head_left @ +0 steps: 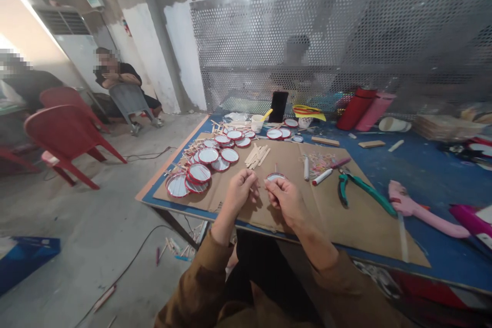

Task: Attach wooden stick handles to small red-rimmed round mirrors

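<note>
A perforated metal screen stands along the far side of a blue table. A large sheet of brown cardboard covers the near part of the tabletop. Off to the left, on the concrete floor, is a red chair. A cluster of red-rimmed discs, several overlapping, with wooden sticks poking out at the left, fills the left of the cardboard. A pink pistol-shaped tool lies at the right, next to green-handled pliers whose handle ends by the sheet's edge. Both hands are above the near part of the cardboard, close together but apart. The left hand has its fingers curled, thumb pressed to the index finger; whether something thin is between them, I cannot tell. The right hand has its thumb and forefinger brought together at the near edge of a single red-rimmed disc; whether they pinch it or only cover it is unclear. Beyond the hands sits a heap of flat wooden sticks. To the right lie a white marker and, smallest of all, a scatter of pink and yellowish bits
</note>
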Available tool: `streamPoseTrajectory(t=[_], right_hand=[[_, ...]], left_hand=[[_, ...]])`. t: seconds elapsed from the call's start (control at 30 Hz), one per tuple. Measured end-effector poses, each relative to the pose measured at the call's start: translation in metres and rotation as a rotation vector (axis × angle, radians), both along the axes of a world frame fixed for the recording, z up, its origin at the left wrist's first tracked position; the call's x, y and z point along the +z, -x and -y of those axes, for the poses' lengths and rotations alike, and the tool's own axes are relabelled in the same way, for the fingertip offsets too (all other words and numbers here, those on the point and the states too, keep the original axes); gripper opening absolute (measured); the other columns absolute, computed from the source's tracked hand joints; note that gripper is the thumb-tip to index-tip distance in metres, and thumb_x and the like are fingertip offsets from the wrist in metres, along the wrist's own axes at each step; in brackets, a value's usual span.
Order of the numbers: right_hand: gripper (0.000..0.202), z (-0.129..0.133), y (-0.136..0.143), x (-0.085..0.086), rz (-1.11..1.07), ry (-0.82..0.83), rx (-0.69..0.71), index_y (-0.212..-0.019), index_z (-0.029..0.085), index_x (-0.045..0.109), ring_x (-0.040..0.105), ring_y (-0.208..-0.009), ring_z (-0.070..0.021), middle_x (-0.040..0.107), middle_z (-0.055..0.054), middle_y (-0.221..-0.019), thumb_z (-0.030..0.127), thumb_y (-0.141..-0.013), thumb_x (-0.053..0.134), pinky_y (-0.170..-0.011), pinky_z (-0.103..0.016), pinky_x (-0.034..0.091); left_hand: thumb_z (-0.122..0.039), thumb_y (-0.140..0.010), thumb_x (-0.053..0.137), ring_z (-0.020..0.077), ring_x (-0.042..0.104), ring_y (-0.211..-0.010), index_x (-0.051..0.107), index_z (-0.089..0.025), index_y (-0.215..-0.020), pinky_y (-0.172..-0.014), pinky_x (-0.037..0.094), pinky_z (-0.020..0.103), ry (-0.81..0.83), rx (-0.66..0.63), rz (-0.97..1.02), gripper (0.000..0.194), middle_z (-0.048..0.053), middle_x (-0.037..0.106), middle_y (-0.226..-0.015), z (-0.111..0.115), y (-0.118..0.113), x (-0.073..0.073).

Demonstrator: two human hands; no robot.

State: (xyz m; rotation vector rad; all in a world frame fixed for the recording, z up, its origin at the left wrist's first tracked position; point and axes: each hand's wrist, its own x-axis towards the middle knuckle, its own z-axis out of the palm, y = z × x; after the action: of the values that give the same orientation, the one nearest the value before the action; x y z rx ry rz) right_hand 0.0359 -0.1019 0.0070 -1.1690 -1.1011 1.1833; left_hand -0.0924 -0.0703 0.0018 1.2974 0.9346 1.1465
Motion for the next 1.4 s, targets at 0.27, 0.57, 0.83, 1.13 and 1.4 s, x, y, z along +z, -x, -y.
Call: streamPoseTrajectory(t=[0.27, 0.57, 0.83, 1.13, 1.4], right_hand=[[0.041, -0.003, 0.001, -0.003, 0.040, -0.041, -0.004, -0.055, 0.019, 0.046, 0.032, -0.037, -0.0054, 0.041, 0.007, -0.042, 0.053, -0.072, 0.063, -0.036, -0.020, 0.022], [0.038, -0.003, 0.006, -0.002, 0.017, -0.039, -0.023, -0.056, 0.020, 0.047, 0.032, -0.036, -0.0059, 0.041, 0.006, -0.041, 0.051, -0.071, 0.063, -0.036, -0.020, 0.021], [0.039, -0.005, 0.005, -0.005, 0.220, -0.145, -0.096, -0.054, 0.019, 0.048, 0.034, -0.040, -0.0073, 0.040, 0.006, -0.041, 0.049, -0.078, 0.057, -0.042, -0.021, 0.028], [0.035, -0.007, 0.015, 0.001, 0.147, -0.153, -0.238, -0.053, 0.019, 0.047, 0.034, -0.040, -0.0067, 0.040, 0.007, -0.041, 0.042, -0.075, 0.060, -0.040, -0.020, 0.029], [0.030, -0.007, 0.019, 0.003, -0.367, -0.021, -0.241, -0.067, 0.016, 0.056, 0.037, -0.037, -0.0033, 0.046, 0.008, -0.047, 0.042, -0.064, 0.071, -0.034, -0.015, 0.024]], left_hand=[[-0.035, -0.074, 0.059, 0.0101, 0.056, -0.046, 0.061, -0.016, -0.084, -0.036, 0.041, 0.018, -0.063, -0.041, -0.020, 0.022, -0.002, 0.060, -0.059, 0.000, 0.000, 0.000], [-0.035, -0.076, 0.058, 0.0084, 0.051, -0.039, 0.061, -0.016, -0.080, -0.036, 0.040, 0.019, -0.137, 0.015, -0.094, 0.020, -0.002, 0.059, -0.055, 0.001, 0.001, -0.003], [-0.028, -0.083, 0.051, 0.0074, 0.056, -0.047, 0.058, -0.017, -0.076, -0.046, 0.041, 0.016, -0.367, 0.135, -0.323, 0.016, -0.001, 0.062, -0.060, 0.004, 0.002, 0.000], [-0.025, -0.081, 0.052, 0.0075, 0.052, -0.049, 0.056, -0.017, -0.070, -0.050, 0.040, 0.018, -0.469, 0.285, -0.416, 0.014, -0.002, 0.059, -0.058, 0.006, -0.005, 0.000], [-0.020, -0.086, 0.047, 0.0078, 0.054, -0.053, 0.057, -0.017, -0.076, -0.053, 0.042, 0.018, -0.516, 0.172, -0.305, 0.014, -0.003, 0.056, -0.062, 0.006, -0.002, -0.003]])
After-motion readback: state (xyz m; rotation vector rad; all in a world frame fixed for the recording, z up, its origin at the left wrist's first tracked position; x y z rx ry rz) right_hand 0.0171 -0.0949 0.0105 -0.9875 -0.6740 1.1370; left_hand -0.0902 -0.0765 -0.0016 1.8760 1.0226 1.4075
